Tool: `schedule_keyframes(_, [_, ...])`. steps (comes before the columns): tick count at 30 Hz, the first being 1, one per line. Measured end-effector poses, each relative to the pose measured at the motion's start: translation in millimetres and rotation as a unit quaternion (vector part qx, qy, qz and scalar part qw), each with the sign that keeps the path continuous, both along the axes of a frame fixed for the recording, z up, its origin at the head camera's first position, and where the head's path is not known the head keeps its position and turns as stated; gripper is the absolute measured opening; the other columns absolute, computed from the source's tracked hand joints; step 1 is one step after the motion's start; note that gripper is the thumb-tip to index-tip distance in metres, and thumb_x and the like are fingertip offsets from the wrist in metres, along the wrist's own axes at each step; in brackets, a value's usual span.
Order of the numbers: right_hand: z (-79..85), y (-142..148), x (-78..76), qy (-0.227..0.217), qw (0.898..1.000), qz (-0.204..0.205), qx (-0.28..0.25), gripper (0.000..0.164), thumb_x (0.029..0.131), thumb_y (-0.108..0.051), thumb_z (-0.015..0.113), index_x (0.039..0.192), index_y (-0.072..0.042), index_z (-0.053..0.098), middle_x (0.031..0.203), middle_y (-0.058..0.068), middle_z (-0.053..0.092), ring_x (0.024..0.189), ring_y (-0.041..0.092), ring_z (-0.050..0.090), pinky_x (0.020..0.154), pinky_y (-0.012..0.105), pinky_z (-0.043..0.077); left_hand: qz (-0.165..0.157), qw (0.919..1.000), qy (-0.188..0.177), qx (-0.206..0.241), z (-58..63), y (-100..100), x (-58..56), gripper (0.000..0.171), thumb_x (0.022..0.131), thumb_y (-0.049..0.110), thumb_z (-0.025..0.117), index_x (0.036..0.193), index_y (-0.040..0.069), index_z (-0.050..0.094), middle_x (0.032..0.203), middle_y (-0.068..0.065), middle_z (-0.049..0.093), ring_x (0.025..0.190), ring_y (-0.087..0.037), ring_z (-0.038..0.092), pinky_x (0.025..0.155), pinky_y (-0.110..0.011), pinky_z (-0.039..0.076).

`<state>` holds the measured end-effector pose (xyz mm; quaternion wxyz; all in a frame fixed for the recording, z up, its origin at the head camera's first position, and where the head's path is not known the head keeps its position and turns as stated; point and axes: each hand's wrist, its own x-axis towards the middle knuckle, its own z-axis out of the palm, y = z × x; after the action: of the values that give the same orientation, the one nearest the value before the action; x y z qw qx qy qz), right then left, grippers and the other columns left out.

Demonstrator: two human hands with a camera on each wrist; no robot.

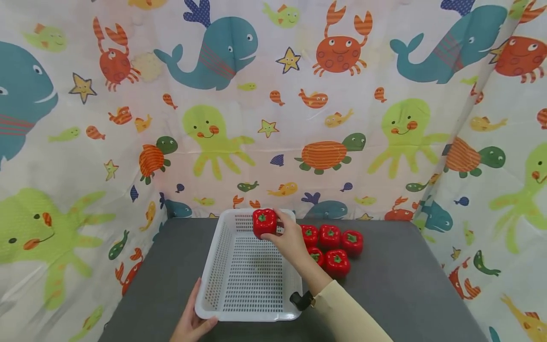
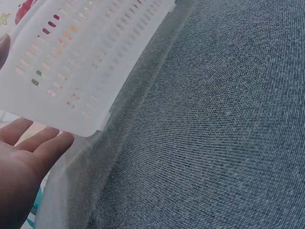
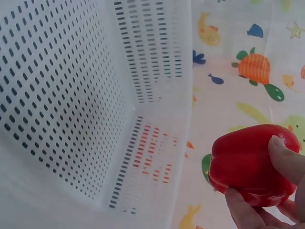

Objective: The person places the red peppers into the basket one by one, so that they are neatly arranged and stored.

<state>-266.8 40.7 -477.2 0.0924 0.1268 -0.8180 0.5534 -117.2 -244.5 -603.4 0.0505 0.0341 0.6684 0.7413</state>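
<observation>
A glossy red bell pepper (image 1: pixel 264 223) with a green stem is held in my right hand (image 1: pixel 288 236), thumb on one side and fingers on the other. In the head view it overlaps the far end of a white perforated plastic basket (image 1: pixel 207 266); the right wrist view shows the pepper (image 3: pixel 252 164) beside the basket's wall (image 3: pixel 157 143). My left hand (image 1: pixel 192 318) rests at the basket's near left corner, thumb by the front rim. From the left wrist, its fairly straight fingers (image 2: pixel 52 145) lie against the corner of the basket (image 2: pixel 71 107).
Several more red bell peppers (image 1: pixel 337 262) stand grouped on the dark grey table (image 1: pixel 393 285), right of the basket and partly behind my right forearm. A curtain (image 1: pixel 273 156) printed with sea animals hangs behind the table and along both sides.
</observation>
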Motion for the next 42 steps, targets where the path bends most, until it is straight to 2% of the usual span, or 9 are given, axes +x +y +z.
schedule_keyframes(5, [-4.3, -9, -9.1, -0.016, 1.0, -0.013, 0.012, 0.083, 0.081, -0.018, 0.086, 0.152, -0.017, 0.043, 0.146, 0.008, 0.055, 0.126, 0.031, 0.06, 0.096, 0.046, 0.062, 0.018, 0.9997, -0.014, -0.01, 3.6, 3, 2.0, 0.105, 0.091, -0.003, 0.069, 0.163, 0.026, -0.001, 0.164, -0.026, 0.018, 0.138, -0.059, 0.037, 0.096, -0.047, 0.061])
schedule_keyframes(10, [-12.5, -20, -20.4, -0.041, 0.999, -0.022, 0.011, 0.081, 0.08, -0.016, 0.087, 0.148, -0.015, 0.043, 0.143, 0.009, 0.056, 0.124, 0.03, 0.059, 0.099, 0.048, 0.06, 0.017, 0.9995, -0.022, -0.017, 4.8, 6, 1.5, 0.105, 0.091, 0.0, 0.07, 0.163, 0.029, -0.002, 0.165, -0.024, 0.016, 0.139, -0.058, 0.035, 0.099, -0.051, 0.059])
schedule_keyframes(17, [-25.2, -37, -32.1, -0.075, 0.997, -0.021, 0.014, 0.08, 0.08, -0.015, 0.086, 0.147, -0.013, 0.042, 0.141, 0.011, 0.056, 0.125, 0.031, 0.058, 0.103, 0.049, 0.058, -0.002, 0.9987, -0.041, 0.028, 3.0, 4, -1.8, 0.106, 0.092, 0.0, 0.069, 0.161, 0.038, -0.001, 0.169, -0.015, 0.008, 0.146, -0.054, 0.027, 0.105, -0.047, 0.057])
schedule_keyframes(22, [-31.8, -49, -40.1, -0.092, 0.995, -0.027, 0.021, 0.082, 0.08, -0.012, 0.086, 0.148, -0.012, 0.04, 0.144, 0.011, 0.053, 0.129, 0.031, 0.055, 0.105, 0.048, 0.057, -0.006, 0.9991, -0.029, 0.032, 4.1, 4, -4.5, 0.105, 0.094, -0.002, 0.066, 0.161, 0.037, -0.004, 0.168, -0.018, 0.007, 0.145, -0.057, 0.024, 0.105, -0.048, 0.056])
schedule_keyframes(27, [-41.2, -62, -47.4, -0.1, 0.994, -0.029, 0.026, 0.082, 0.079, -0.008, 0.086, 0.147, -0.01, 0.04, 0.142, 0.011, 0.054, 0.128, 0.03, 0.056, 0.105, 0.047, 0.057, -0.001, 0.999, -0.03, 0.033, 5.0, 3, -7.4, 0.107, 0.092, -0.003, 0.067, 0.162, 0.035, -0.004, 0.167, -0.02, 0.008, 0.145, -0.057, 0.025, 0.103, -0.049, 0.057])
schedule_keyframes(36, [-58.1, -76, -56.0, -0.124, 0.99, -0.063, 0.03, 0.082, 0.075, -0.008, 0.089, 0.142, -0.016, 0.042, 0.143, 0.008, 0.053, 0.133, 0.029, 0.052, 0.112, 0.053, 0.049, -0.013, 0.999, -0.029, 0.032, 4.9, 2, -8.0, 0.108, 0.093, -0.005, 0.065, 0.162, 0.03, -0.01, 0.166, -0.027, 0.005, 0.142, -0.061, 0.024, 0.102, -0.05, 0.057])
schedule_keyframes(42, [-68.6, -79, -65.4, -0.145, 0.985, -0.083, 0.038, 0.083, 0.074, -0.006, 0.089, 0.142, -0.018, 0.042, 0.144, 0.007, 0.053, 0.135, 0.03, 0.05, 0.115, 0.056, 0.046, -0.019, 0.9975, -0.043, 0.052, 4.7, 0, -7.3, 0.108, 0.092, -0.007, 0.064, 0.162, 0.033, -0.008, 0.167, -0.022, 0.004, 0.144, -0.059, 0.022, 0.104, -0.053, 0.056])
